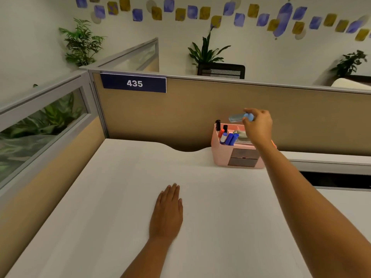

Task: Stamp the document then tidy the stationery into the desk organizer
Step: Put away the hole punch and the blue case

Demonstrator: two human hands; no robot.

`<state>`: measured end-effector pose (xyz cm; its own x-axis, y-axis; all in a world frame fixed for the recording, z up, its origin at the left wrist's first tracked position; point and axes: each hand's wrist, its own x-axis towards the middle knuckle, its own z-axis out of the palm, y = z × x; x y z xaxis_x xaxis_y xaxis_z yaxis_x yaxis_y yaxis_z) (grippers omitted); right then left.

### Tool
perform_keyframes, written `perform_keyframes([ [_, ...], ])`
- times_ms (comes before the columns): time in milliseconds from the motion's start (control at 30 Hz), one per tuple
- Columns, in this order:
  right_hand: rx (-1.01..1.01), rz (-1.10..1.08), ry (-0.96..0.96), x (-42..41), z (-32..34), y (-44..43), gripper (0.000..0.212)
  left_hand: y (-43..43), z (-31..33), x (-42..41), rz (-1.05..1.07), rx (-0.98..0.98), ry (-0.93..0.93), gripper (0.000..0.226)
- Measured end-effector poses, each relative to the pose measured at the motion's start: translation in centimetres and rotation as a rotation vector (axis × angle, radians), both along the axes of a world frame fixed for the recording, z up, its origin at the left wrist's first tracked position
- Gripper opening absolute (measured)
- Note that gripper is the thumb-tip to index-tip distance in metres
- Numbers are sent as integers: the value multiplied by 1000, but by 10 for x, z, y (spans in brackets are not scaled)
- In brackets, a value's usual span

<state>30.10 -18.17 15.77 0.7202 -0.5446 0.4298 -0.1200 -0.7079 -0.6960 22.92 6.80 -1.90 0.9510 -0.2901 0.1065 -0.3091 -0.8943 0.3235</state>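
Blue plastic forms the rounded knob of the small clear-bodied stamp (237,117), which the right hand (258,127) pinches by that knob between curled fingers and thumb. The stamp body points left, roughly level, and hangs above the open top of the pink plastic desk organizer (220,155) without touching it. Judgement: the knob grip leaves the body free to drop into a compartment. Which compartment lies under it cannot be told.

The left hand (167,211) lies palm-down on the white bench (120,177), fingers straight and together, holding nothing, well apart from the organizer. Judgement: it serves as a brace while the right arm reaches across.

The organizer stands at the far edge of the bench, against the tan fabric partition (180,117). Its left compartment holds upright blue, red and black markers (228,137). The right compartments hold pale items too small to identify. Two grey drawers (244,157) in its front face are closed.

The document is not in view. Judgement: stamping is complete and tidying is near its end, the stamp being the one loose item seen. Lower the stamp clear of the markers to avoid tipping them.
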Motion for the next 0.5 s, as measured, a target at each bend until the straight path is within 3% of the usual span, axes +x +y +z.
perform_keyframes([
  [167, -53, 2, 66, 23, -5, -26, 29, -19, 0, 15, -51, -75, -37, 50],
  [500, -161, 12, 226, 59, -28, -47, 31, -39, 0, 37, -11, -106, -27, 50],
])
